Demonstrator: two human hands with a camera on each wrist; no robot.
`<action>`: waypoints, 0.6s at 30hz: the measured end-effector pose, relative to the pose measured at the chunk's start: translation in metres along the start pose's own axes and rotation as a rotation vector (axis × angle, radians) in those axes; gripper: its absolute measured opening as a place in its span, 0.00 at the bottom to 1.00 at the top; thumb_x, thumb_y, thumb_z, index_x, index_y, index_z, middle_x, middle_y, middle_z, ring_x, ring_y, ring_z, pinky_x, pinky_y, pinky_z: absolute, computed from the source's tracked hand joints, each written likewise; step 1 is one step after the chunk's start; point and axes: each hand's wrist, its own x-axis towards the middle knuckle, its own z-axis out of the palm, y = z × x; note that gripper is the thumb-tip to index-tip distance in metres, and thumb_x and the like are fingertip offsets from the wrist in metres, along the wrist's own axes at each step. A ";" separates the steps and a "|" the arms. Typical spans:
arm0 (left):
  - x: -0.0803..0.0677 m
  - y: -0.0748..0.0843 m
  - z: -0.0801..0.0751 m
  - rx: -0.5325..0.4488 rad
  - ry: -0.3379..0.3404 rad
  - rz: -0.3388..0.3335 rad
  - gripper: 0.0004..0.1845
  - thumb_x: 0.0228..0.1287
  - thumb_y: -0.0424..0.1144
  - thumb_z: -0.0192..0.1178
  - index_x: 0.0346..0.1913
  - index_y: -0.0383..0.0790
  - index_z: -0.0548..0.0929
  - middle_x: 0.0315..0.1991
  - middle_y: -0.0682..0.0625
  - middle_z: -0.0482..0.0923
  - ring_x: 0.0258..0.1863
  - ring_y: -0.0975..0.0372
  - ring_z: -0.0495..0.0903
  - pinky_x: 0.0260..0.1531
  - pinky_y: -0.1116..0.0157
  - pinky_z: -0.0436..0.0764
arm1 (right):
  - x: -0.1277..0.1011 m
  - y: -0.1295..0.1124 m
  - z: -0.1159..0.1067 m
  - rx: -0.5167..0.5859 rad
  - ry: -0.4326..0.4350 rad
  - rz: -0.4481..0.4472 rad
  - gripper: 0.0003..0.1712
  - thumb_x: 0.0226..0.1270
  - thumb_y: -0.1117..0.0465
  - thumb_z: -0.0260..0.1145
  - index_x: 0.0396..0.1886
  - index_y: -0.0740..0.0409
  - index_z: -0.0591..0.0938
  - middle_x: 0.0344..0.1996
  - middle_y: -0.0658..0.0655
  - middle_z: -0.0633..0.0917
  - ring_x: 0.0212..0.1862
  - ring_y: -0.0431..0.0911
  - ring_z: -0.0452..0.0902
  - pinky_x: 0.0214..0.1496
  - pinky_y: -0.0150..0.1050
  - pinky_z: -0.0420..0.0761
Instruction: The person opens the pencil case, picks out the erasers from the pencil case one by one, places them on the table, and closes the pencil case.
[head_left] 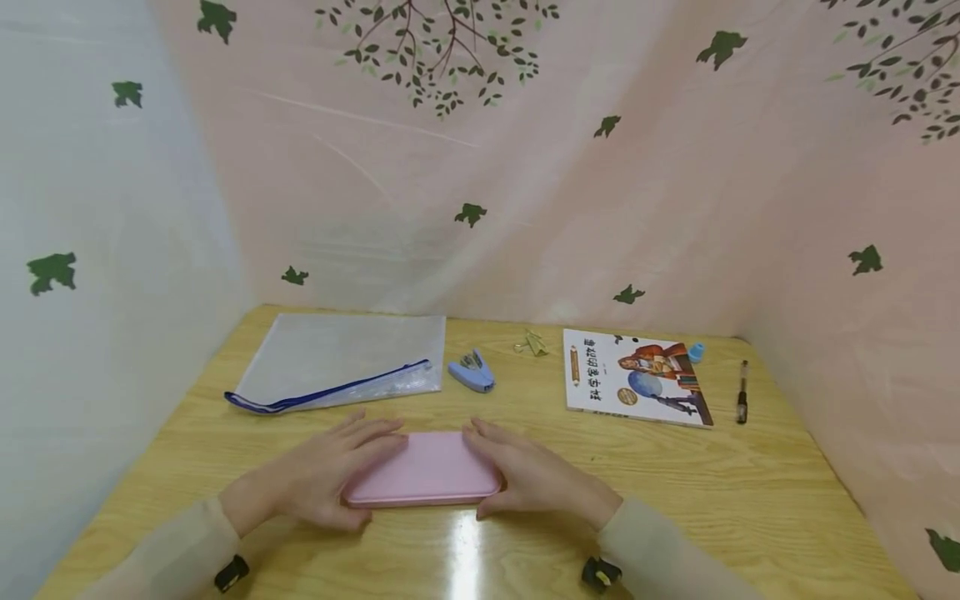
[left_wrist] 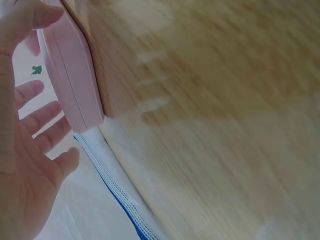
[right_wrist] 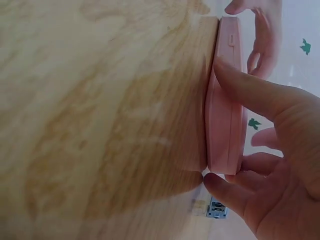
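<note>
Our left hand [head_left: 326,473]: grasping one end of the pink case [head_left: 427,471].
Our right hand [head_left: 528,473]: grasping the other.
Pink case, between both: closed, smooth, rounded corners, side seam.

Smooth plastic case [head_left: 431,471], glossy wood-grain tabletop [head_left: 697,479]

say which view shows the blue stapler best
The head view: the blue stapler shows whole there. The right wrist view catches only a small part, beside the right hand; the left wrist view, none.
</note>
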 end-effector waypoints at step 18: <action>-0.003 -0.001 0.003 0.049 0.026 -0.065 0.45 0.43 0.54 0.75 0.69 0.44 0.75 0.62 0.41 0.75 0.58 0.53 0.75 0.51 0.52 0.84 | 0.006 0.006 0.003 -0.162 0.033 -0.061 0.50 0.57 0.42 0.76 0.74 0.61 0.70 0.71 0.66 0.71 0.68 0.56 0.72 0.71 0.47 0.72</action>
